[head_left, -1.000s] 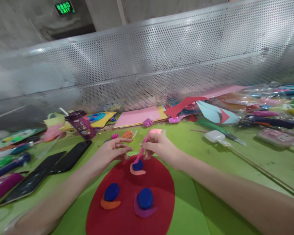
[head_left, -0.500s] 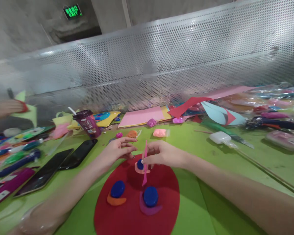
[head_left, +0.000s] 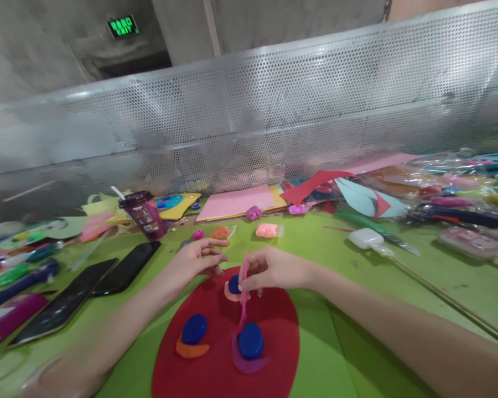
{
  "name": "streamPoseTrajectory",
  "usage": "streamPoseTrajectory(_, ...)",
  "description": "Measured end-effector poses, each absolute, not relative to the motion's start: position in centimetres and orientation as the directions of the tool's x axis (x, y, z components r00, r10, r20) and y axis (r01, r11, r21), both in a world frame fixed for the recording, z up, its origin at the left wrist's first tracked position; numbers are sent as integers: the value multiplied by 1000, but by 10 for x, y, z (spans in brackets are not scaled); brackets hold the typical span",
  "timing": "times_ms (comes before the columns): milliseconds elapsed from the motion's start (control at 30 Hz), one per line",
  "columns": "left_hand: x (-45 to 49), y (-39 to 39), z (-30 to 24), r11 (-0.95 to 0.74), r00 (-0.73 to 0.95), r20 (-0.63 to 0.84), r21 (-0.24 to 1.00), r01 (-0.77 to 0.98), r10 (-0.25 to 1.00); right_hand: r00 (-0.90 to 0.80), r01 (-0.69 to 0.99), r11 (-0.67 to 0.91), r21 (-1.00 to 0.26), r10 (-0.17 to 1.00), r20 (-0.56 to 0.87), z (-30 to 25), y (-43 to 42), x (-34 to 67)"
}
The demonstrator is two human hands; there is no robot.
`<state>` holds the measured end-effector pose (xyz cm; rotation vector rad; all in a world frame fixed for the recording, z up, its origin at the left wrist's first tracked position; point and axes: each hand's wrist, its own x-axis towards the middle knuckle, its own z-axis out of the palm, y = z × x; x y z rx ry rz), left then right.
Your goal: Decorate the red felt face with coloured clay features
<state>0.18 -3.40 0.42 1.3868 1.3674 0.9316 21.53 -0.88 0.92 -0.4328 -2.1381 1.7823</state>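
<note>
A round red sheet (head_left: 216, 362) lies in front of me, bearing three blue clay discs. One blue disc (head_left: 195, 329) rests against an orange crescent (head_left: 191, 350), and another (head_left: 251, 341) against a purple crescent (head_left: 249, 366). At the far edge, a third disc (head_left: 234, 284) sits by a peach-coloured crescent (head_left: 231, 295), partly hidden by my fingers. My right hand (head_left: 269, 268) pinches a slim pink plastic clay tool (head_left: 244, 298), its flat end pointing down near the purple crescent. Beyond the sheet's far left edge hovers my left hand (head_left: 201, 257), fingers apart and holding nothing.
Bagged peach clay (head_left: 267, 230) and orange clay (head_left: 219, 232) lie beyond my hands. Two dark phones (head_left: 128, 268) and a purple cup with a straw (head_left: 144, 214) stand left. A stick with a white end (head_left: 365, 239) and green-handled cutter (head_left: 359, 220) lie right.
The pink tool's lower end has come slightly closer to the purple crescent. At the far left, another person's hand with green paper has left the view. My left hand stays open.
</note>
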Motion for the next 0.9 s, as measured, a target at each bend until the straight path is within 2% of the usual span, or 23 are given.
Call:
streamPoseTrajectory(167, 0, -31, 0, 51, 91, -78, 960, 275, 993, -876, 56, 161, -985, 482, 29, 6, -6, 216)
streamPoseTrajectory(433, -2, -30, -1, 43, 108, -75, 961, 274, 991, -905, 15, 185, -983, 421, 65, 3, -8, 214)
streamPoseTrajectory(900, 5, -36, 6, 52, 68, -73, 962, 269, 995, -825, 38, 139, -990, 563, 47, 8, -8, 214)
